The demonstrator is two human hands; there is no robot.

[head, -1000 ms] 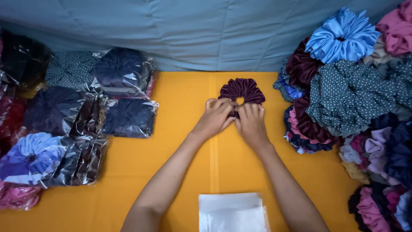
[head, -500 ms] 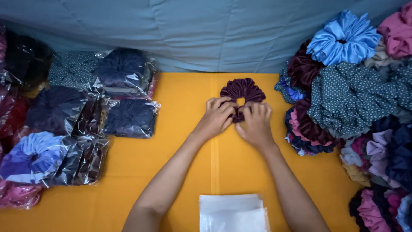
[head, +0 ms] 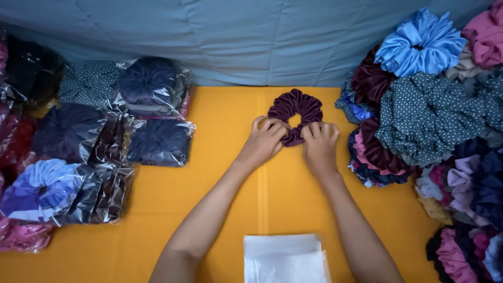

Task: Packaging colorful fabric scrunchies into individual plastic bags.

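The head camera looked straight down on a yellow table cloth (head: 209, 209), where both hands worked on one dark purple scrunchie (head: 295, 107). The left hand (head: 262, 144) pinched the near edge of the scrunchie between thumb and curled fingers, and the right hand (head: 319, 147) pinched the same edge just beside it, with fingers bent and close together. The two hands were almost touching each other over the lower part of the ring.

To do this step well, in my judgement, the pinch needed to be light and equal on both sides, so that the gathered fabric spread evenly around the ring and did not bunch at one place. The fingers should have moved along the edge little by little, keeping the scrunchie flat on the cloth and its middle hole open.

The scrunchie lay in the middle of the table, at the far side, near the blue-grey backdrop (head: 236, 36). It was a round ring of soft, wrinkled fabric, deep plum in colour, with a small hole through which the yellow showed. Its far half was puffy and free; its near part was hidden under the fingertips.

A pile of loose scrunchies (head: 429, 110) lay at the right, bagged scrunchies (head: 152, 105) at the left, and a stack of clear bags (head: 285, 257) near the person.
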